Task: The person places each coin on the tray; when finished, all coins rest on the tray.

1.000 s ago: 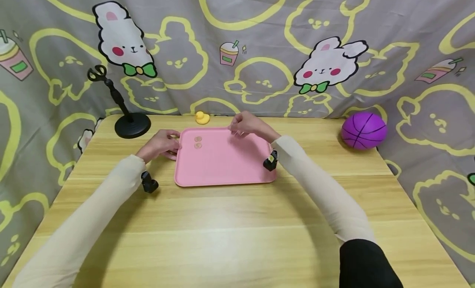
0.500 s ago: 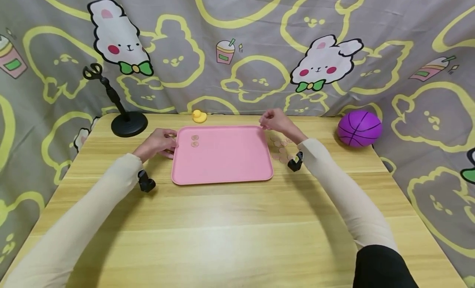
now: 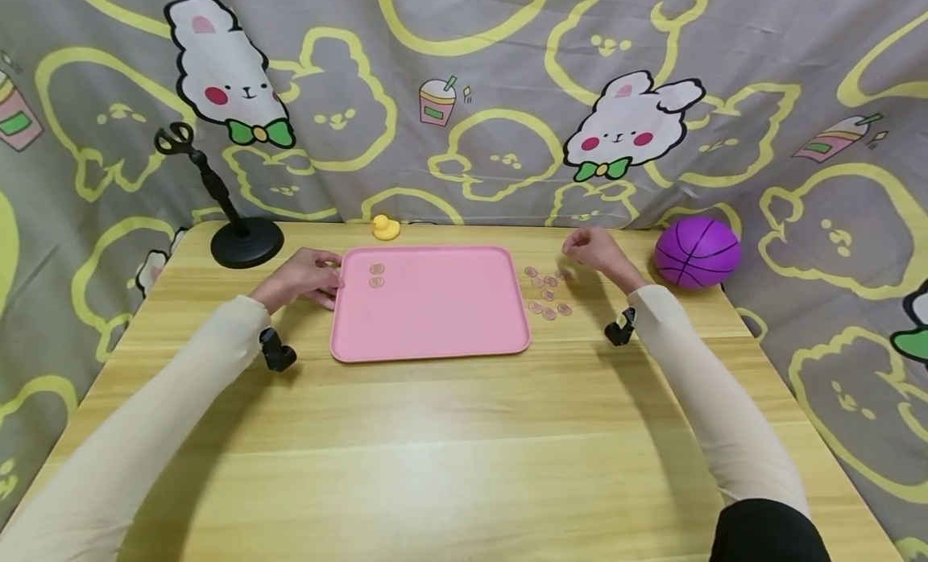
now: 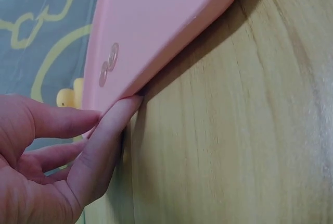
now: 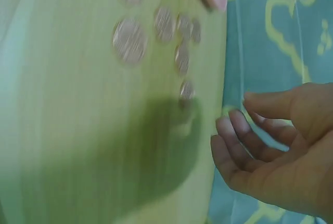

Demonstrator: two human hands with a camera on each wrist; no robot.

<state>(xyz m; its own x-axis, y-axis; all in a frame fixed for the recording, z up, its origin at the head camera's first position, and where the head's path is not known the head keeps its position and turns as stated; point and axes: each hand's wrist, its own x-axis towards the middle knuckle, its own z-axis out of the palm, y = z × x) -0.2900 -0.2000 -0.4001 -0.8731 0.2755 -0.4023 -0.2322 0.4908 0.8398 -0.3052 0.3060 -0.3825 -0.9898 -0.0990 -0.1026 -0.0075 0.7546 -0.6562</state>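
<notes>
A pink tray (image 3: 435, 304) lies on the wooden table, with two copper-coloured coins (image 3: 376, 275) one behind the other near its far left corner. At its left edge my left hand (image 3: 302, 278) pinches the rim between thumb and fingers, as the left wrist view shows at the tray's edge (image 4: 151, 62). Several more coins (image 3: 548, 295) lie scattered on the table just right of the tray. Above the table beyond these coins is my right hand (image 3: 596, 248). Its fingers (image 5: 234, 146) are loosely bent, with nothing visible between them and the thumb.
A yellow rubber duck (image 3: 386, 227) sits behind the tray. To the left at the back stands a black stand (image 3: 246, 242) with a round base. A purple ball (image 3: 698, 252) rests at the back right. A patterned curtain (image 3: 500, 87) hangs behind the table.
My right hand has moved from over the tray to the right, past the tray's edge to the loose coins. The left hand stays at the rim, and the two coins on the tray lie unmoved.
</notes>
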